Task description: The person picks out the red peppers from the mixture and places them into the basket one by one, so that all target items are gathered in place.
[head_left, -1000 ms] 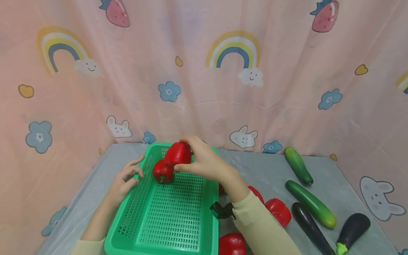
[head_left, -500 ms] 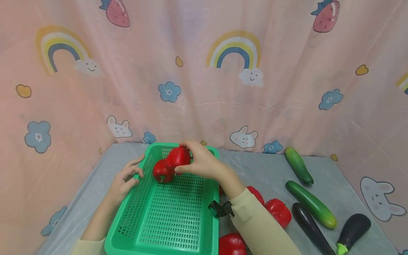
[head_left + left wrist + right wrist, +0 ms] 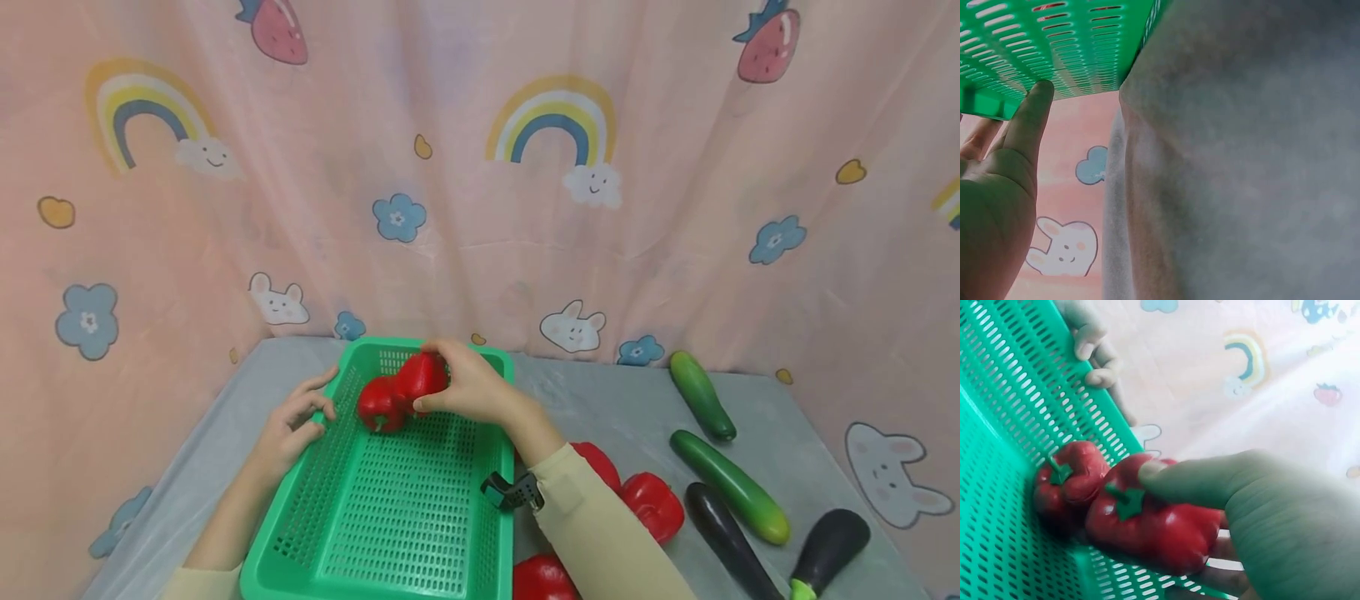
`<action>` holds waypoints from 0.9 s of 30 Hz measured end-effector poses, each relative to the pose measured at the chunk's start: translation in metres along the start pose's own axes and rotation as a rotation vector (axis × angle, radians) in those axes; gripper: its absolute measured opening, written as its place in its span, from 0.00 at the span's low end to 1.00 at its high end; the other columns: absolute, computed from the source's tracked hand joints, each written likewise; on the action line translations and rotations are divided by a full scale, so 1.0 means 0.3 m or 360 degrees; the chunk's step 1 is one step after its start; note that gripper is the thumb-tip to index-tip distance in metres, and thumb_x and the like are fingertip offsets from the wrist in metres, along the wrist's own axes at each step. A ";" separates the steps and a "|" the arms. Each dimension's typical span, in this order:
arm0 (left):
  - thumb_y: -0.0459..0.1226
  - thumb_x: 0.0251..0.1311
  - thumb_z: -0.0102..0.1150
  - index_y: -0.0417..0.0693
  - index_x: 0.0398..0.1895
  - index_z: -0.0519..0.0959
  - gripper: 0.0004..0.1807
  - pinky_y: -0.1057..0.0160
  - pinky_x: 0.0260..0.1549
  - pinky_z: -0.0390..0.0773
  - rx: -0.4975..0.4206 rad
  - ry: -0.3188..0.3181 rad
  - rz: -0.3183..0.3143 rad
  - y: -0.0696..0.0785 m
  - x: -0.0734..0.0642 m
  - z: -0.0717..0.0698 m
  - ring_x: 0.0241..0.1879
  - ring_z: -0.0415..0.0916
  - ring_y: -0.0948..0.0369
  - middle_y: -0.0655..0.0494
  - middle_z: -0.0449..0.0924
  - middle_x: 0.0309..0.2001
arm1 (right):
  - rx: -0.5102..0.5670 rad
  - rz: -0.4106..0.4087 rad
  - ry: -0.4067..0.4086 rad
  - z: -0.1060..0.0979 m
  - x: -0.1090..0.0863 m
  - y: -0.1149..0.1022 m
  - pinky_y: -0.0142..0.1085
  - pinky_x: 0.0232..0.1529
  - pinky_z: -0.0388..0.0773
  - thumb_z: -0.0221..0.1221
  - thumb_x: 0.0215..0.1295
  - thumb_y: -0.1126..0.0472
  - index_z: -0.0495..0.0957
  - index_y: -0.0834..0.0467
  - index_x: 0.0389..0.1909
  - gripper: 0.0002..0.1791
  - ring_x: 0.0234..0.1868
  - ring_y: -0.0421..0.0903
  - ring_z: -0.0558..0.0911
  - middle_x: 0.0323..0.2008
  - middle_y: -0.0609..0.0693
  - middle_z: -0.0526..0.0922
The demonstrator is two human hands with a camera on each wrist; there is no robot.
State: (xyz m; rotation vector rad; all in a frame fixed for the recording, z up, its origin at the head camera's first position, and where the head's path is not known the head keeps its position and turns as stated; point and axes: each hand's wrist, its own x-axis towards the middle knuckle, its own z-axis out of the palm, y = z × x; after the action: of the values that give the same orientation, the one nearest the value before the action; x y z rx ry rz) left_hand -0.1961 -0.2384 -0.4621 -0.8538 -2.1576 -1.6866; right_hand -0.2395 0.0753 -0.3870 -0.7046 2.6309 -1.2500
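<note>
My right hand [image 3: 471, 385] grips a red bell pepper [image 3: 420, 377] inside the green basket [image 3: 330, 575], near its far end. Thumb and fingers lie on opposite sides of the pepper, as the right wrist view shows. That held pepper [image 3: 1147, 531] touches a second red bell pepper [image 3: 381, 406], which sits against the basket's left wall. At the left rim, my left hand [image 3: 288, 425] holds the basket. Its fingertips [image 3: 1099, 376] hook over the rim in the right wrist view, while in the left wrist view the thumb [image 3: 1034, 119] presses on the outer wall.
Right of the basket lie several more red bell peppers [image 3: 654, 506], partly hidden by my right sleeve. Farther right are two green cucumber-like vegetables [image 3: 731, 483] and two eggplants [image 3: 831, 546]. A pink patterned curtain [image 3: 480, 275] hangs behind the grey-covered table [image 3: 600, 400].
My right hand has lowered the bell pepper a little into the basket, beside the other pepper. My left hand stays at the rim.
</note>
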 end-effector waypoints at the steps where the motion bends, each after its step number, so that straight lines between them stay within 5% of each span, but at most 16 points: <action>1: 0.17 0.57 0.48 0.38 0.36 0.78 0.13 0.68 0.58 0.70 -0.0003 -0.0002 -0.0005 0.000 -0.002 -0.001 0.72 0.71 0.61 0.39 0.70 0.77 | 0.0009 0.0004 -0.0001 0.003 0.002 0.005 0.41 0.50 0.86 0.76 0.62 0.55 0.69 0.60 0.77 0.44 0.61 0.50 0.79 0.66 0.52 0.78; 27: 0.16 0.55 0.47 0.39 0.36 0.79 0.15 0.68 0.61 0.70 -0.0004 -0.0015 -0.0036 -0.012 0.001 -0.009 0.73 0.69 0.59 0.31 0.68 0.77 | -0.0200 -0.0053 -0.0033 0.032 0.024 0.064 0.52 0.62 0.81 0.76 0.56 0.64 0.73 0.61 0.73 0.42 0.65 0.52 0.79 0.67 0.55 0.79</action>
State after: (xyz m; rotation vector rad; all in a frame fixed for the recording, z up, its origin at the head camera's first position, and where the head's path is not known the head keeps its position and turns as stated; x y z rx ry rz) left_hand -0.1989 -0.2415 -0.4640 -0.8424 -2.1802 -1.6995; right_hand -0.2496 0.0757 -0.4073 -0.7792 2.7101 -1.0871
